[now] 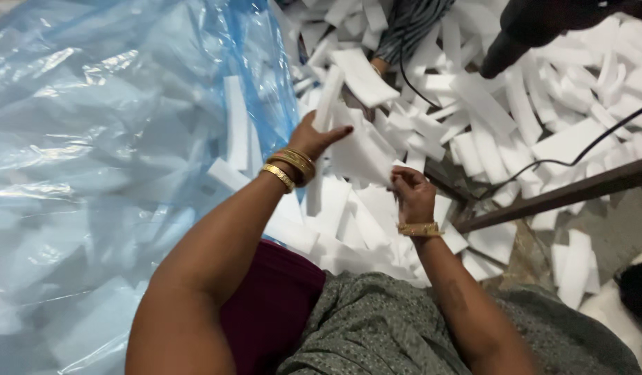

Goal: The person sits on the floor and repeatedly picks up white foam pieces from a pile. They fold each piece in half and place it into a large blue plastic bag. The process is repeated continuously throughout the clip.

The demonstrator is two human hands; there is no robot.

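Observation:
My left hand (317,137), with gold bangles at the wrist, grips a long white foam strip (328,97) that stands nearly upright. My right hand (413,196), also with a gold bangle, pinches the edge of a wide white foam sheet (360,153) between the two hands. Both hands hover over a heap of white foam offcuts (363,222) in front of my lap.
A big blue clear plastic bag (105,160) holding foam pieces fills the left. Another person's striped sleeve (408,24) and hand reach in at the top. A dark wooden bar (564,194), a black cable (578,156) and a black object (536,28) lie right.

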